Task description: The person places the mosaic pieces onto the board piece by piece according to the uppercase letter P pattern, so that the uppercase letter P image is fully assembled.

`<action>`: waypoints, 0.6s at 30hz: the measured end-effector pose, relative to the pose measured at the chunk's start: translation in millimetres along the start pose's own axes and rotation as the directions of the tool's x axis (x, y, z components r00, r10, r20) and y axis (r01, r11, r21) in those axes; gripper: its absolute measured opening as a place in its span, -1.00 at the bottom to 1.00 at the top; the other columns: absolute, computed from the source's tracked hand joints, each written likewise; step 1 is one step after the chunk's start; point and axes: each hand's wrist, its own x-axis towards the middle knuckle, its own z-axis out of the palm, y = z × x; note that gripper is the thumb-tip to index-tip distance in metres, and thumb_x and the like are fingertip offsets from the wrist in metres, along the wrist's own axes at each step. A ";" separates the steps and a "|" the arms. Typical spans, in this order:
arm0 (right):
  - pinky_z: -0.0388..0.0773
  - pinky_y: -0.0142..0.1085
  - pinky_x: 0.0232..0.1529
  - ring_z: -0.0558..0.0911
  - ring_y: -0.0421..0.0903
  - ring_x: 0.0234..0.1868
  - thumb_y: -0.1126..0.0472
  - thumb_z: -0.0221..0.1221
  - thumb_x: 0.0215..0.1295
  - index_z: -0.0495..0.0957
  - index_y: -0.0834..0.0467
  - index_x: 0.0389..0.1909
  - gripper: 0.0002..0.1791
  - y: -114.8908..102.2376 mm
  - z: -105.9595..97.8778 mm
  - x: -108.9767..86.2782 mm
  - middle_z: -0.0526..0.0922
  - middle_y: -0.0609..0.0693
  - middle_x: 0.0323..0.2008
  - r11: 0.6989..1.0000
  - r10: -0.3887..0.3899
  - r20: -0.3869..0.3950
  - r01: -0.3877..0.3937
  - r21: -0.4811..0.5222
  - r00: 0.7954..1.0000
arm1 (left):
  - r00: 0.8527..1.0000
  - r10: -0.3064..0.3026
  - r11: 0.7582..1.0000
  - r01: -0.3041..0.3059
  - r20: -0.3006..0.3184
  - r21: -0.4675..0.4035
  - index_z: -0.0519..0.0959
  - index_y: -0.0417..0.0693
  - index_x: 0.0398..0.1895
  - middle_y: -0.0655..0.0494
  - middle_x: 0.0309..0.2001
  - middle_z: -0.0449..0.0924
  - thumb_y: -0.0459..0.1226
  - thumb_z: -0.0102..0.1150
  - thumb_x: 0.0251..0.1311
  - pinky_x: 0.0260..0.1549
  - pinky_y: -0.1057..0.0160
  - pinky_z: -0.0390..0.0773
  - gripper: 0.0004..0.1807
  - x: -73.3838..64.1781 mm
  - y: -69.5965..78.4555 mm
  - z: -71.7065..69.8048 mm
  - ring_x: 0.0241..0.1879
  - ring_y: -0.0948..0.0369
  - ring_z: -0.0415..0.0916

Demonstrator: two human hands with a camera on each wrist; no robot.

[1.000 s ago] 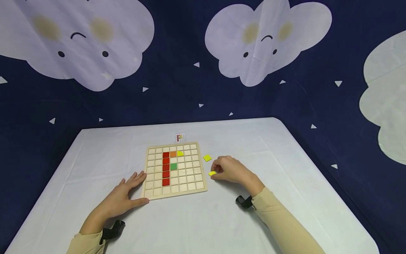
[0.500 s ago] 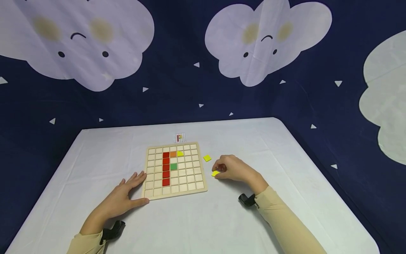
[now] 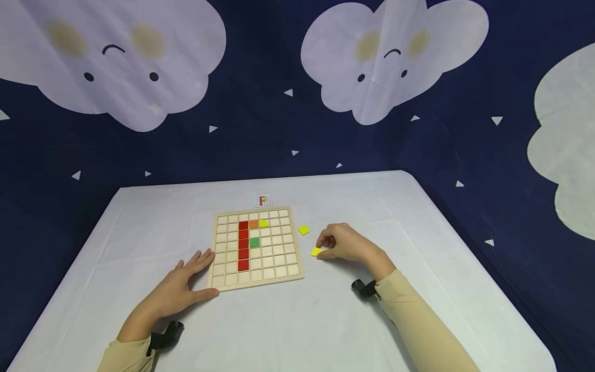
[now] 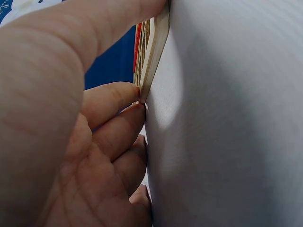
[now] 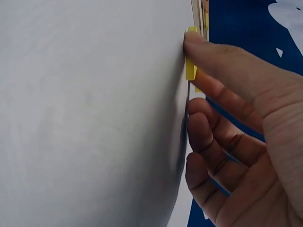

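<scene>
My right hand (image 3: 346, 243) pinches a yellow tile (image 3: 316, 251) between thumb and index finger, low over the cloth just right of the board. In the right wrist view, the yellow tile (image 5: 190, 69) stands out edge-on beneath the thumb. My left hand (image 3: 174, 292) braces the wooden grid board (image 3: 260, 283) at its near left corner, fingers extended along the left edge and thumb by the front edge. Set in the board are a column of red tiles (image 3: 244, 243), an orange tile (image 3: 253, 224), a yellow piece with a curved side (image 3: 264, 223) and a green tile (image 3: 254, 242).
Another yellow tile (image 3: 303, 230) lies beside the board's right edge. A small printed grid card (image 3: 263, 200) with a coloured pattern lies behind the board. White cloth covers the table (image 3: 260, 330); a dark blue curtain (image 3: 260, 134) with clouds hangs behind.
My right hand has drawn slightly to the right, away from the board, with the yellow tile in its pinch. The left hand keeps its place at the board.
</scene>
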 end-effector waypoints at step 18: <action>0.65 -0.43 -0.19 0.61 -0.26 -0.28 0.13 0.61 0.14 0.77 0.05 -0.26 -0.77 -3.9 3.2 5.0 0.70 -0.11 -0.28 0.999 -0.038 0.023 0.038 0.019 0.999 | 1.000 -0.004 1.000 0.004 0.001 0.002 0.36 -0.21 0.61 -0.26 0.64 0.24 0.06 0.63 0.07 0.57 -0.56 -0.06 0.09 -0.2 0.8 -0.2 0.67 -0.37 0.03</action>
